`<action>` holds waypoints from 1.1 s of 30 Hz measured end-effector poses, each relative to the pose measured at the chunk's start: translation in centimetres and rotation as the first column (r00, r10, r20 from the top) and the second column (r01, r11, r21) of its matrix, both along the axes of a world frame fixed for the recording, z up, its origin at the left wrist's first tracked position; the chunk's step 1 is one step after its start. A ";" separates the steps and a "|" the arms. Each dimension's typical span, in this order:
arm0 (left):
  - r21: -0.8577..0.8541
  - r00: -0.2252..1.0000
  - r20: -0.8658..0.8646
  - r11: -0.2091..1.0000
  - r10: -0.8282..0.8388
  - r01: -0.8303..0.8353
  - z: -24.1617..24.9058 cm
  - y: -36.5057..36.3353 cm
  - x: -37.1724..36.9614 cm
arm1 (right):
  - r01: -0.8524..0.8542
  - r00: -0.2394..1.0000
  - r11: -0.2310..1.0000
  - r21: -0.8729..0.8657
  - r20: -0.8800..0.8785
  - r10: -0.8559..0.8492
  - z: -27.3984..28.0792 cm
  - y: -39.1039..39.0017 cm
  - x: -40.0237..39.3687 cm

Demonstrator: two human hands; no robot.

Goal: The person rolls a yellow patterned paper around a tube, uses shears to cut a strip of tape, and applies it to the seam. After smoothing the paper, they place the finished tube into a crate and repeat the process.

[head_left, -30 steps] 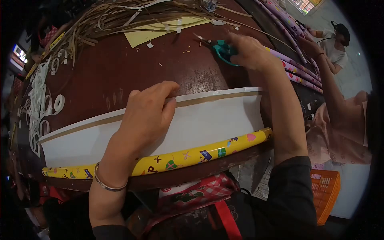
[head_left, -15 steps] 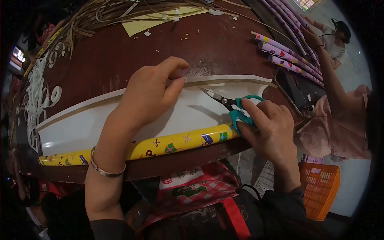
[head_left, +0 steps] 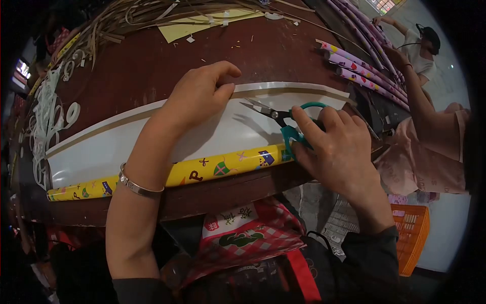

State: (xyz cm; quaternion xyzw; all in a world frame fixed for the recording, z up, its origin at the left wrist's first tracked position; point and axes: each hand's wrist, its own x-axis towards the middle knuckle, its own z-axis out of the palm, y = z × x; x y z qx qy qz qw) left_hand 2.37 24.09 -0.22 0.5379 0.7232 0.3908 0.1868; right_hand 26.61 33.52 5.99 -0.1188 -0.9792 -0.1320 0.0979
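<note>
A long white sheet (head_left: 121, 137) lies across the table, its far edge bordered by a brown strip. Along its near edge runs a yellow patterned roll (head_left: 202, 169). My left hand (head_left: 205, 96) is at the sheet's far edge, with thumb and forefinger curved and a gap between their tips; nothing shows between them. In my right hand (head_left: 339, 144) are teal-handled scissors (head_left: 276, 115), over the right part of the sheet, their blades slightly apart and pointing left.
Purple patterned rolls (head_left: 364, 73) lie at the back right, near another person's arm (head_left: 422, 111). White strips (head_left: 45, 126) are heaped at the left. Brown strips (head_left: 116, 25) and yellow paper (head_left: 185, 31) lie at the back. An orange crate (head_left: 412, 238) stands below right.
The scissors have shifted left with my right hand, away from the sheet's right end. The sheet and my left hand appear slightly higher in view.
</note>
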 end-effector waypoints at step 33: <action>-0.096 0.983 0.167 0.991 -0.079 0.096 -0.1 0.9 -1.2 | -0.068 0.993 0.966 0.249 0.107 0.042 0.4 -1.0 -1.4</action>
